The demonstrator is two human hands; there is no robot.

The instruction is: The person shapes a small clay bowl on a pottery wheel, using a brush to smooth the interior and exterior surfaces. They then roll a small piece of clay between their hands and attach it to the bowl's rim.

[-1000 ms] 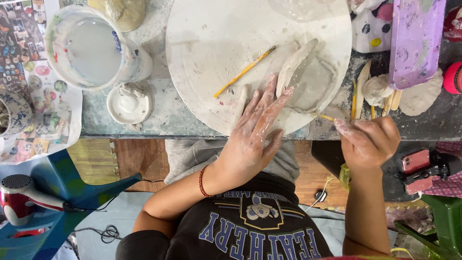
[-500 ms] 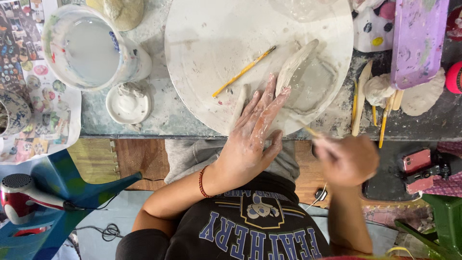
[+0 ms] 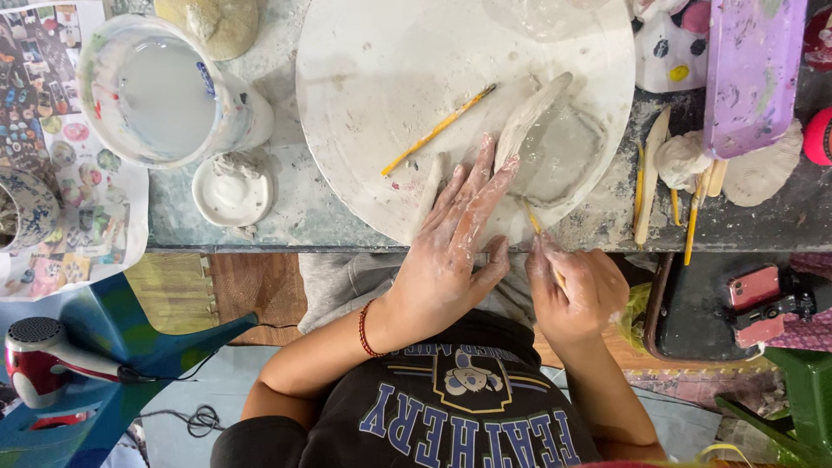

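Clay piece [image 3: 563, 156] lies on the round board [image 3: 364, 78], directly ahead of both hands and slightly to the right of the left hand [image 3: 455, 251]. It is a flat slab with a raised strip along its left edge; the strip's long axis runs diagonally, from near the left fingertips away and to the right.

Left hand: open and flat, coated in pale slip, fingers spread and extended, holding nothing. The fingertips touch the near end of the strip. It is the nearer hand to the clay.

Right hand [image 3: 576, 290]: closed around a thin wooden tool [image 3: 533, 221]. The hand sits at the tabletop [image 3: 286, 217] edge, just beside the left hand. The tool points forward and slightly left, its tip at the near edge of the slab; contact cannot be confirmed.

A yellow brush [image 3: 438, 130] lies loose on the board, ahead and to the left of the left hand, roughly parallel to the strip. More wooden tools [image 3: 650, 173] lie ahead and to the right of the right hand.
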